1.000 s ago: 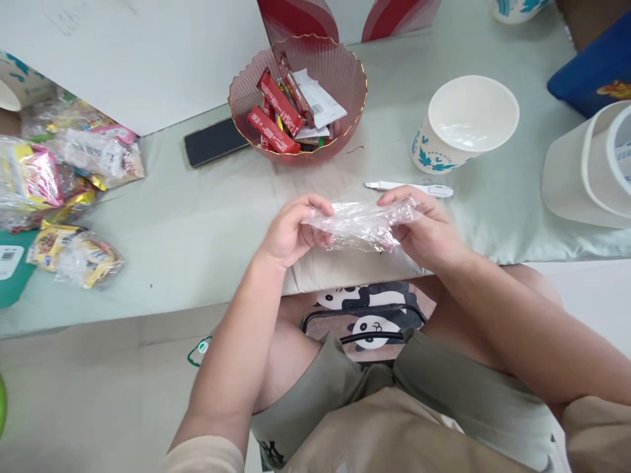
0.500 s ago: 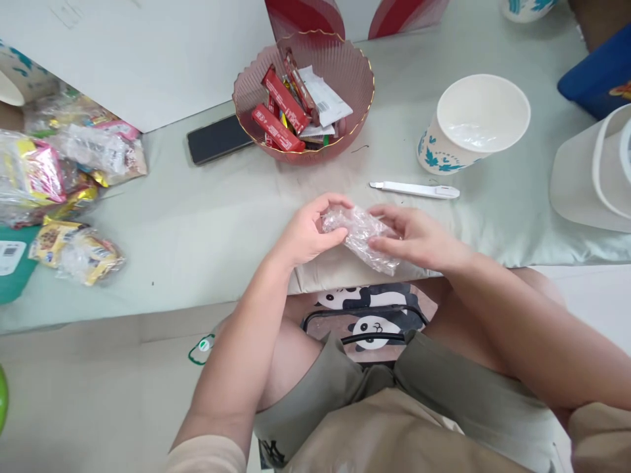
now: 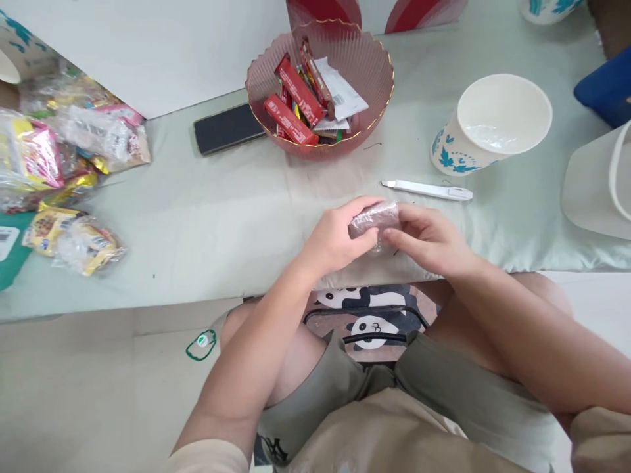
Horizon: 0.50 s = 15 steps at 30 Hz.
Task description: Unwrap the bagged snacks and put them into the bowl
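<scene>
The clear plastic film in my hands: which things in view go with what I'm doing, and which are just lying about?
Likely in use:
clear plastic film, between left hand and right hand
possibly white cutter, nearby

Probably lying about:
black smartphone
pink ribbed bowl with red-wrapped bars
snack packets
patterned paper cup

a black phone (image 3: pixel 229 129) lies just beside a pink, gold-rimmed bowl (image 3: pixel 373 79) holding red-wrapped bars (image 3: pixel 300 92). wrapped snacks (image 3: pixel 42 154) are heaped at far left. a white container (image 3: pixel 591 180) stands at far right.
</scene>
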{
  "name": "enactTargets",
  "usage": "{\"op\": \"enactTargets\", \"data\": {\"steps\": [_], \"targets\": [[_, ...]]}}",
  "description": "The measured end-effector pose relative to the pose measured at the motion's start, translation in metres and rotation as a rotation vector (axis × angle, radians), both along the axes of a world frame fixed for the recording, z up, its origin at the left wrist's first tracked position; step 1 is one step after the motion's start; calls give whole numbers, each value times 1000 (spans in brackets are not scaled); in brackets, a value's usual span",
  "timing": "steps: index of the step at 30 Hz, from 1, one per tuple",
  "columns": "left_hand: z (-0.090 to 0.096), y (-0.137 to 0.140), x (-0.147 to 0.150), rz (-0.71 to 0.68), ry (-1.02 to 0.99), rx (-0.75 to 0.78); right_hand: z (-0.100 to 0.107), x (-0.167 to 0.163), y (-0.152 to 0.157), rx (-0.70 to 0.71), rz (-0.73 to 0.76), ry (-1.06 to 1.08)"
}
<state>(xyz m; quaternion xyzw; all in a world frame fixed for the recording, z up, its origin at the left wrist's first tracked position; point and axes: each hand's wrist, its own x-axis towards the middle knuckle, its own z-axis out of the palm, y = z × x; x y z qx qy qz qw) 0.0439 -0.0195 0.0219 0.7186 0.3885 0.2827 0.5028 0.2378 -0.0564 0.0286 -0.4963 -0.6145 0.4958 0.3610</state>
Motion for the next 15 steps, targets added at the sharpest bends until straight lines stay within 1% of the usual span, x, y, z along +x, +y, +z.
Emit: {"op": "enactTargets", "data": {"steps": [2, 3, 5, 7, 8, 10, 12, 13, 14, 15], "targets": [[-1, 3, -1, -5, -32, -100, -3, -1, 0, 123, -163, -87], [-1, 4, -1, -17, -46, -128, -4, -1, 0, 188, -212, -125], [-1, 6, -1, -20, -83, -165, -5, -1, -1, 274, -217, -200], [-2, 8, 1, 34, -152, -189, -3, 5, -3, 301, -208, -277], [-2, 9, 2, 70, -193, -202, 0, 11, -3, 322, -252, -317], [-3, 12, 4, 114, -270, -222, 13, 28, 0, 405, -412, -411], [-3, 15, 5, 125, -307, -246, 33, 51, 10, 527, -614, -581], [-3, 16, 5, 123, -310, -256, 44, 63, 17, 576, -701, -718], [-3, 17, 6, 121, -310, -262, 56, 73, 27, 598, -759, -873], [-2, 18, 6, 116, -307, -264, 66, 82, 38, 569, -767, -1026]]}}
